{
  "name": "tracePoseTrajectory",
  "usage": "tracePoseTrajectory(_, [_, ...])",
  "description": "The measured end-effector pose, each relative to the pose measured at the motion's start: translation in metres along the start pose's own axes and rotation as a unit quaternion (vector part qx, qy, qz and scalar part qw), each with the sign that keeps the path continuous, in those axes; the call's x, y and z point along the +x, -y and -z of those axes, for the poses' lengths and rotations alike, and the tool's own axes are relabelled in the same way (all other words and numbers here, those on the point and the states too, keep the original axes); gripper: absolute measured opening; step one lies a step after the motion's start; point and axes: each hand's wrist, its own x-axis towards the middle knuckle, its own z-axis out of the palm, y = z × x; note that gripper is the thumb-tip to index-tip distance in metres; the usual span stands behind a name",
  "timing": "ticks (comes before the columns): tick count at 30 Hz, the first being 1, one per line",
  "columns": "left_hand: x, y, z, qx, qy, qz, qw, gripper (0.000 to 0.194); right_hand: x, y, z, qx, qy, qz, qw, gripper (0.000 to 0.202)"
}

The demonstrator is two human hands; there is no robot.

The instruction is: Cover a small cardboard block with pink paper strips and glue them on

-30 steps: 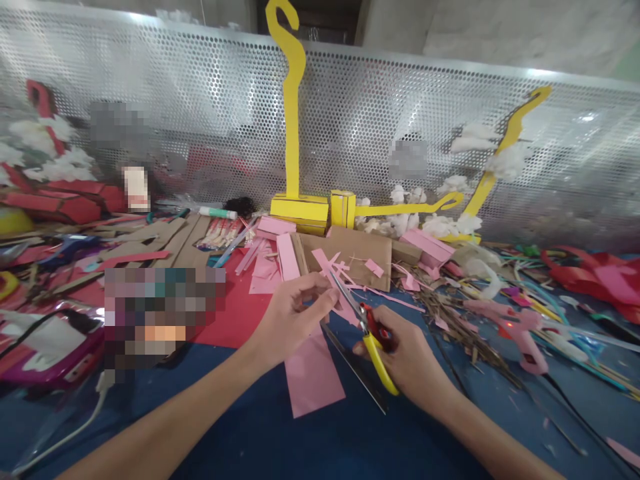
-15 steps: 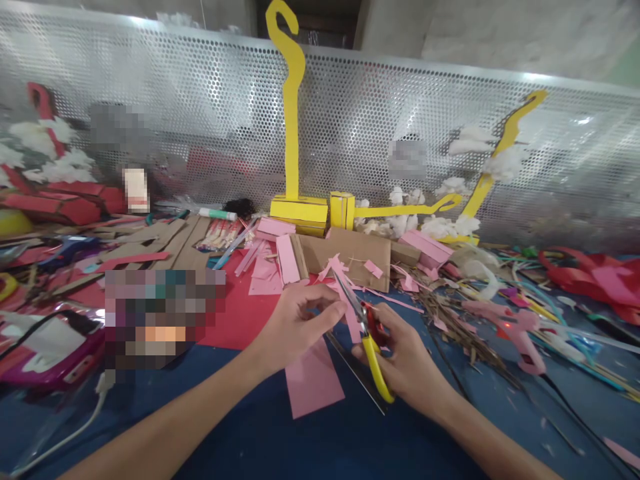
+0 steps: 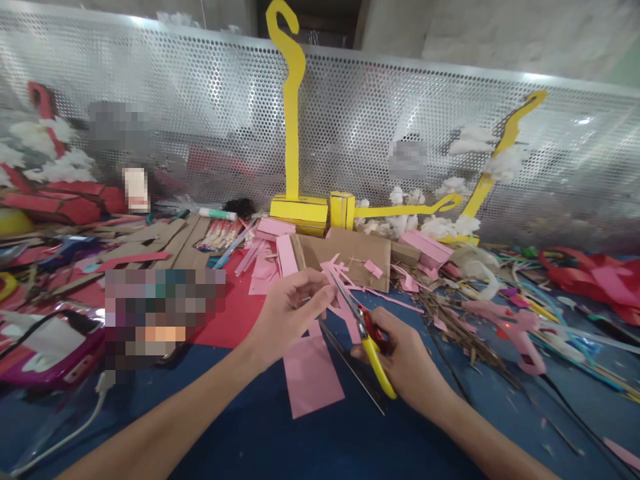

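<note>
The left hand (image 3: 295, 310) is narrowed to a pinch, thumb and fingertips meeting at the edge of a thin pink strip (image 3: 351, 327), which hangs slanting above the middle of the worktop. The right hand (image 3: 407, 350) is curled round the scissors (image 3: 377, 367) — smooth yellow and red handles, slim shiny metal blades — and those blades lie along the strip; I can't tell from here how far apart they stand.

Below, a flat, matte pink sheet (image 3: 314, 380) with straight edges rests on the dark blue table (image 3: 240, 427), beside a long, narrow black bar (image 3: 357, 373). Behind the hands, a stiff brown cardboard piece (image 3: 363, 250) carries pink snippets, and a crimson sheet (image 3: 233, 313) spreads to the left. Farther back stands a flat yellow hook (image 3: 291, 140), wavy at the top and set on a faceted base, against a shiny metal panel (image 3: 210, 100) full of round holes. Fluffy white tufts (image 3: 507, 163) cling to another yellow stem, and a pink glue gun (image 3: 523, 333) lies on the right.

Compared with half a second ago, the left hand has shifted slightly up and leftward — a bit more pink paper now shows beneath it. The flat sheet hasn't moved noticeably.
</note>
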Motion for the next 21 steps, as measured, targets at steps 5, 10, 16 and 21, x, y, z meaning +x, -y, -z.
tracePoseTrajectory(5, [-0.0007,-0.0015,-0.0018,0.003,-0.001,0.0,1.0,0.019,-0.0009,0.0038,-0.001,0.019,0.008,0.022,1.0,0.032])
tracePoseTrajectory(10, [-0.0024,-0.0019,-0.0079,-0.038,0.019,0.026,0.999,0.017,-0.0035,0.0086,-0.0014,0.037,0.026,0.027,0.999,0.021])
tracePoseTrajectory(16, [-0.0009,-0.0019,-0.0086,-0.059,0.017,0.034,0.998,0.017,-0.0032,0.009,-0.0015,0.048,0.042,0.043,0.997,0.018])
tracePoseTrajectory(21, [-0.0004,-0.0029,-0.0078,-0.061,0.019,0.035,0.997,0.019,-0.003,0.0055,-0.0025,0.041,0.034,0.037,0.998,0.02])
